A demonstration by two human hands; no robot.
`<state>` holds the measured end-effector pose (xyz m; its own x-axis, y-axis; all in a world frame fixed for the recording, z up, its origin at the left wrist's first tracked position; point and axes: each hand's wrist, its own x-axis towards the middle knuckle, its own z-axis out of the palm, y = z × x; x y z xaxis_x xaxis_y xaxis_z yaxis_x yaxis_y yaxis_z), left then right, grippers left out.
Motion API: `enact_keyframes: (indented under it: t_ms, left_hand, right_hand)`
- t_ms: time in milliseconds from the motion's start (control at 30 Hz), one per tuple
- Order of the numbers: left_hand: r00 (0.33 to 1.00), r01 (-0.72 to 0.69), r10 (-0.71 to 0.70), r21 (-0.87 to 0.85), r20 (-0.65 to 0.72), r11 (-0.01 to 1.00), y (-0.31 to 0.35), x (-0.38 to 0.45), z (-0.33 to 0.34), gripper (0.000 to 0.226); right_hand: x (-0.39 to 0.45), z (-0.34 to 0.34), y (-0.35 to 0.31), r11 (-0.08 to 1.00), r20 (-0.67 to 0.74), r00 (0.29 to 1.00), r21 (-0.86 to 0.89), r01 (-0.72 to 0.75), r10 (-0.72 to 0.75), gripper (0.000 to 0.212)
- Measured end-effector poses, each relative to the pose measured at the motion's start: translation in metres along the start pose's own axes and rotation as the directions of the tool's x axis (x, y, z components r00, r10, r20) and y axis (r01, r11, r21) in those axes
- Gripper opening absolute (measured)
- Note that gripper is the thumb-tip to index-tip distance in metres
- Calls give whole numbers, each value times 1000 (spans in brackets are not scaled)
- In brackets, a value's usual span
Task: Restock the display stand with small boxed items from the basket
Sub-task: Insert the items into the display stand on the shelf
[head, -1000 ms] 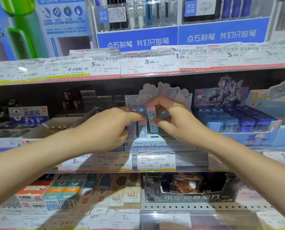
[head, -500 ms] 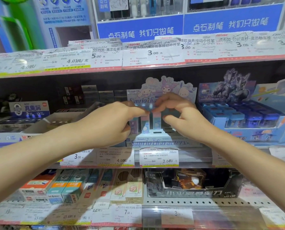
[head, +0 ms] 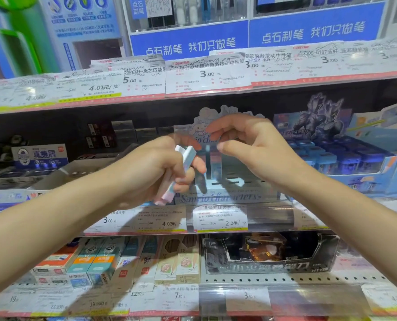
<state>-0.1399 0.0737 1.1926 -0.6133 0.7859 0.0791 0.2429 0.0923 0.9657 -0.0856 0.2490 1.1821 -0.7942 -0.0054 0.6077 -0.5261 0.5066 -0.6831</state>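
The pastel cartoon display stand [head: 218, 197] sits on the middle shelf, with slots in its tiers and a few small boxes [head: 214, 166] standing upright in it. My left hand [head: 151, 167] is closed around several slim pastel boxes [head: 185, 162], held tilted just left of the stand. My right hand [head: 250, 144] hovers above the stand, fingers curled and apart, with nothing in it. The basket is out of view.
A blue tray of small boxes [head: 345, 163] stands right of the stand. Price tags line the shelf edge [head: 218, 220]. The lower shelf holds pencil boxes [head: 95, 262] and a black display carton [head: 269, 253]. The upper shelf edge [head: 192, 84] overhangs closely.
My right hand has let go of the small box it pushed into the stand and lifted up. My left hand has drawn back to the left with its boxes.
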Motion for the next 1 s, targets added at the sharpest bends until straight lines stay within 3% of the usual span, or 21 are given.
enact_keyframes:
  t_ms: [67,133,400,533,667,767,933,1000]
  left_hand:
    - [998,14,-11,-45,61,999,3,-1,2,25]
    - [997,7,-2,-78,75,997,2,1,2,29]
    - [987,-6,20,-89,157,996,4,2,2,25]
    - [970,41,-16,-99,242,994,4,1,4,36]
    - [975,85,-56,-129,214,988,3,1,1,36]
    - [986,63,-51,-73,156,995,4,2,-6,35]
    - [998,-16,26,194,-52,981,2,1,-13,19]
    - [989,-63,94,249,-114,967,1,1,-10,11]
  right_hand:
    - [-2,3,-11,1000,25,1000,-2,17,-17,17]
    - [-4,5,-19,1000,53,998,-4,24,-24,14]
    - [-1,8,-22,964,87,996,-262,42,-19,24]
    - [0,5,-19,977,120,992,-211,3,23,18]
    - [-1,0,-15,995,186,980,-79,-61,75,12]
    - [-1,-9,-8,996,145,985,9,-93,91,15]
    - [-2,-18,3,978,16,985,125,-170,169,17]
    - [-3,-17,5,980,17,983,78,-183,182,17]
